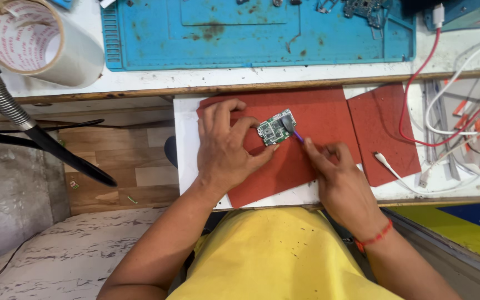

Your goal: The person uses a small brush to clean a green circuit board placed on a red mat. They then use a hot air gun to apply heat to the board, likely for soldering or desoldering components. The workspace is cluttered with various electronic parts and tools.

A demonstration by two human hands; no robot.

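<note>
Red mat (329,114); hands (226,147) (337,175) grip circuit board (274,131).

The left hand (226,147) pinches a small green circuit board (274,130) over a red mat (329,114), while the right hand (340,178) presses a purple-handled tool (297,135) against it on the worktop (185,161).

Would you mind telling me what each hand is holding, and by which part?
The left hand pinches a small green circuit board by its lower-left edges. The right hand holds a thin purple-handled tool by its lower end.
</note>
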